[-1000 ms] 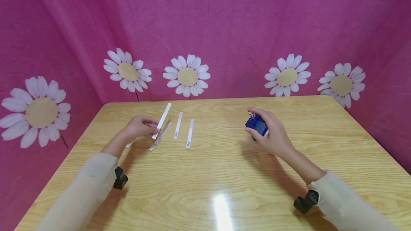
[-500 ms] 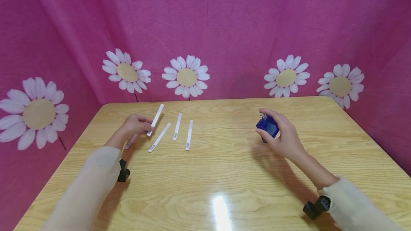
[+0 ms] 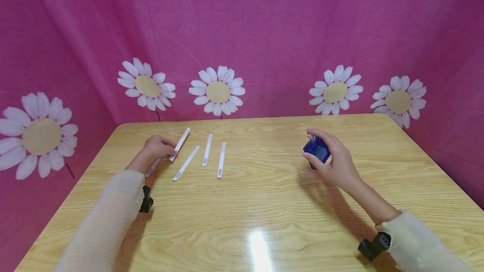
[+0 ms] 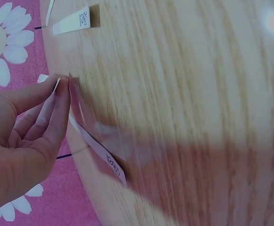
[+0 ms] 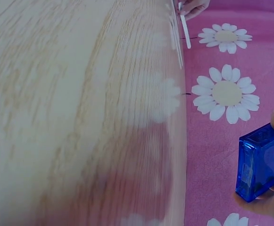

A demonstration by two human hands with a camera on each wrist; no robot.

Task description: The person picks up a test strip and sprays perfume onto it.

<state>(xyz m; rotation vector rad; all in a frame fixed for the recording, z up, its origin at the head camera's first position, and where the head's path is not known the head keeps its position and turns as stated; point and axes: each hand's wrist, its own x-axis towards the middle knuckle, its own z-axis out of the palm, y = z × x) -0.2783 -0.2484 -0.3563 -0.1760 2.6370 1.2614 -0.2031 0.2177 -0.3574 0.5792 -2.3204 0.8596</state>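
Observation:
My left hand pinches a white paper test strip near its printed end, the strip pointing away and low over the table. In the left wrist view, thumb and fingertips meet on the thin edge of this strip. Another strip lies partly hidden below the left hand. To its right lie three more: a slanted strip, a middle strip and a right strip. My right hand holds a blue glass perfume bottle above the table, thumb below and index finger at its top.
The wooden table ends at the back against a pink curtain with printed daisies. A small black camera sits at each wrist, by the left sleeve and the right sleeve. A bright reflection shows on the table's front part.
My left hand has moved left with the strip and lowered it toward the table beside the others. My right hand has shifted right with the bottle, then held nearly still.

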